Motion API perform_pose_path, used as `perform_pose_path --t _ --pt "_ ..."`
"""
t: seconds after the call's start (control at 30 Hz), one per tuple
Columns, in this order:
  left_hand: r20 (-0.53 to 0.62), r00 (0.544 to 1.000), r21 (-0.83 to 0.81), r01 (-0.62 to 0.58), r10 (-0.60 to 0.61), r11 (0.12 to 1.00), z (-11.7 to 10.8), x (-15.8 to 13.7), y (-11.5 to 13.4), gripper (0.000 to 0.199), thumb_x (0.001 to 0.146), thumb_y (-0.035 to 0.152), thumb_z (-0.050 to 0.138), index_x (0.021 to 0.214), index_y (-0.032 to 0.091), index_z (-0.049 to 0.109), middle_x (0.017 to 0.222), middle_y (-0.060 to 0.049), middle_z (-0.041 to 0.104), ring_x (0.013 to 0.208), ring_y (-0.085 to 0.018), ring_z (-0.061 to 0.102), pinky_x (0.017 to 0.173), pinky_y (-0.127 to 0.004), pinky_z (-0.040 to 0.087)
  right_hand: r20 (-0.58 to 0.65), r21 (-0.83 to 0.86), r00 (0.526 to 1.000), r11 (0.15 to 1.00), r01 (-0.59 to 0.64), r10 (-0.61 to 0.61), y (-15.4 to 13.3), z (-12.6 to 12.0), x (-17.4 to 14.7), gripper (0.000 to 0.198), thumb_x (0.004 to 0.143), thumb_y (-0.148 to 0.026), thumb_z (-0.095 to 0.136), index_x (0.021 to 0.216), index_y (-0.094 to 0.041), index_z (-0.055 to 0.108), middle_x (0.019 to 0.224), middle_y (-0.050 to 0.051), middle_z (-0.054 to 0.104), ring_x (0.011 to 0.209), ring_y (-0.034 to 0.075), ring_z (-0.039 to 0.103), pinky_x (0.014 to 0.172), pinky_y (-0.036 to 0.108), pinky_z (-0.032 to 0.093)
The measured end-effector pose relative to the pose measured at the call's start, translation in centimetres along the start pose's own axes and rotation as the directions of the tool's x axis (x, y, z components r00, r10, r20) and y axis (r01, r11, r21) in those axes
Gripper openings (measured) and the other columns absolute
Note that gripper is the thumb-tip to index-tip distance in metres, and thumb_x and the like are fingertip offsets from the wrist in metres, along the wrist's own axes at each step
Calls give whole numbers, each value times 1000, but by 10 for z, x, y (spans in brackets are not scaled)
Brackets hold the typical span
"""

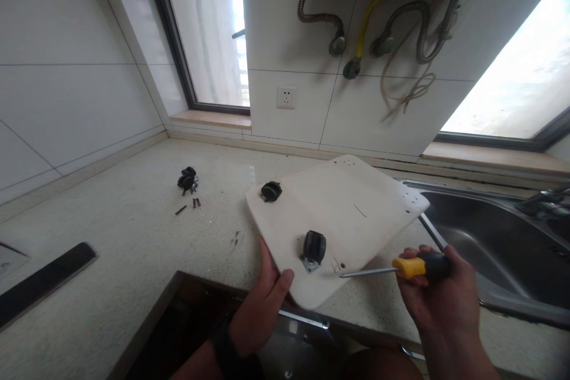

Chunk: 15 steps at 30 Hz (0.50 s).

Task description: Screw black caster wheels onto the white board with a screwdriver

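Note:
A white board (338, 214) with rounded corners lies tilted over the countertop, its right corner reaching over the sink rim. Two black casters stand on it: one caster (271, 191) at the left corner, another caster (314, 247) near the front, on a metal plate. My left hand (265, 303) is closed on the board's near left edge, thumb on top and fingers underneath. In my right hand (439, 291) is a screwdriver (407, 267) with a yellow and black handle. Its shaft points left, and the tip is at the board's front part, beside the front caster; whether they touch I cannot tell.
Two loose casters (187, 178) sit on the countertop (133, 208) with several small screws (196, 202) beside them. A steel sink (481, 237) lies to the right. Hoses (371, 9) hang on the tiled wall above a socket (286, 97). A dark opening (178, 314) borders the counter's front.

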<state>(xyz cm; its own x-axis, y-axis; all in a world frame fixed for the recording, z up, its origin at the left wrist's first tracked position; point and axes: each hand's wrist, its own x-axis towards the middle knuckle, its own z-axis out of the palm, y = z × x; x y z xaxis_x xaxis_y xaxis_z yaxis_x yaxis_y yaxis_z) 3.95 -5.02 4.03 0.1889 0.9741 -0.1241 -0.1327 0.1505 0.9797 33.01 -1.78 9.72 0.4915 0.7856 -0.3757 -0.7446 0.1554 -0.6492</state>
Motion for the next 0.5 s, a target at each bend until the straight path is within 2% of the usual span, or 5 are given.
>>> perform_pose_path --t 0.1,0.23,0.3,0.37,0.5 --pt "67 995 -30 82 -80 996 3 -2 2 110 104 58 54 159 30 -37 173 -17 30 116 -33 73 94 -50 64 26 2 999 1000 -30 30 5 -3 -5 19 85 -35 63 79 -17 62 72 5 61 51 8 51 34 11 38" --pt "-4 999 204 -44 46 978 -16 1 -1 94 106 57 47 170 21 -11 141 -19 68 87 -25 75 81 -41 63 -16 42 997 996 -76 76 11 -4 -13 19 83 -35 65 80 -17 63 76 5 62 57 11 59 37 12 42" --pt "-86 986 373 -99 141 923 -41 9 2 74 108 58 39 168 15 29 104 -12 80 84 -25 73 82 -39 60 -33 61 996 995 -77 79 13 -4 -18 19 83 -35 66 81 -16 64 78 5 62 60 12 62 38 13 45" --pt "-156 967 518 -93 201 851 -76 23 11 64 108 57 34 143 14 65 89 -9 78 80 -23 71 77 -36 57 -40 66 996 995 -73 76 15 -3 -22 19 83 -35 66 82 -16 65 78 4 62 62 13 64 40 14 47" --pt "-367 885 747 96 287 658 -165 62 37 51 102 55 43 115 19 77 85 -5 78 77 -22 72 73 -31 53 -39 52 994 994 -101 103 17 -3 -28 22 82 -38 65 81 -16 66 77 5 63 60 13 62 40 16 47"
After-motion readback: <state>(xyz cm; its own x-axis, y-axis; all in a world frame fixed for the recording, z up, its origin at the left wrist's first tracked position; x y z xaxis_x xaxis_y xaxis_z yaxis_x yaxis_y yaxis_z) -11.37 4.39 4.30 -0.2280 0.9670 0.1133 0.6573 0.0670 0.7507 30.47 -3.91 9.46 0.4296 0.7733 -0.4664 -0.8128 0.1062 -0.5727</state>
